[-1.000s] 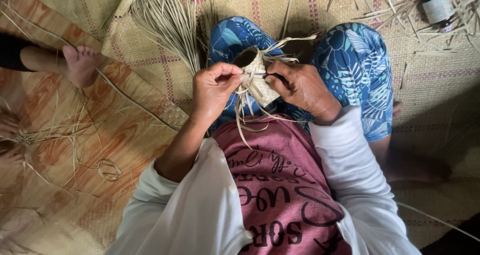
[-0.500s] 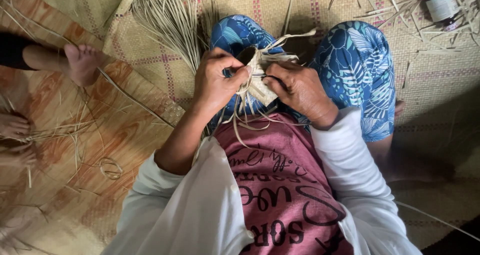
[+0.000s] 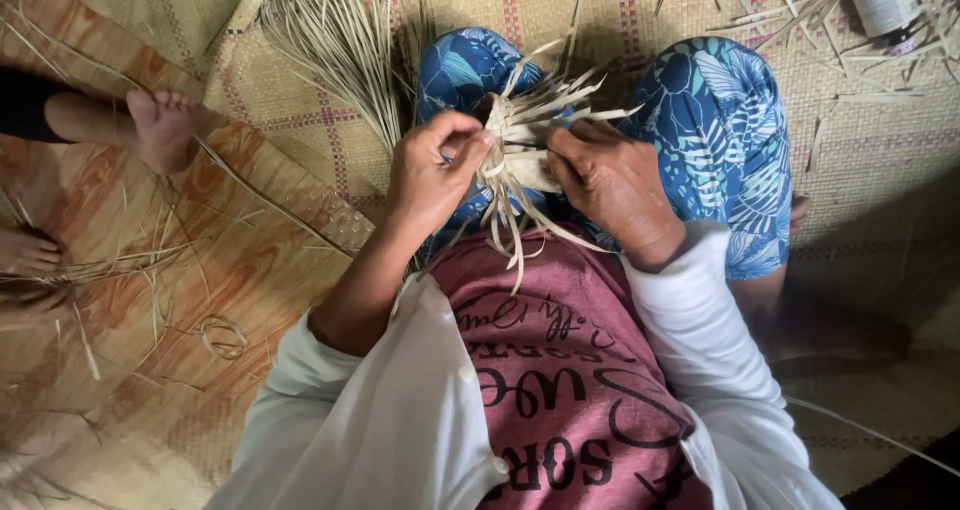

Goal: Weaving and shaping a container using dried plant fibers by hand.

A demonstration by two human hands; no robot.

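A small half-woven piece of pale dried leaf strips sits between both hands over my lap, loose strip ends fanning out upward and hanging down. My left hand pinches strips at its left side. My right hand grips its right side, fingers curled on the weave. Blue patterned trousers cover my knees behind the piece.
A bundle of dried leaf strips lies on the woven mat ahead. Another person's bare feet rest at the left on the orange floor covering. A dark bottle stands at the top right among scattered strips.
The woven piece has turned in my hands, so its loose strip ends now fan out to the upper right. My left hand has shifted lower on its side.
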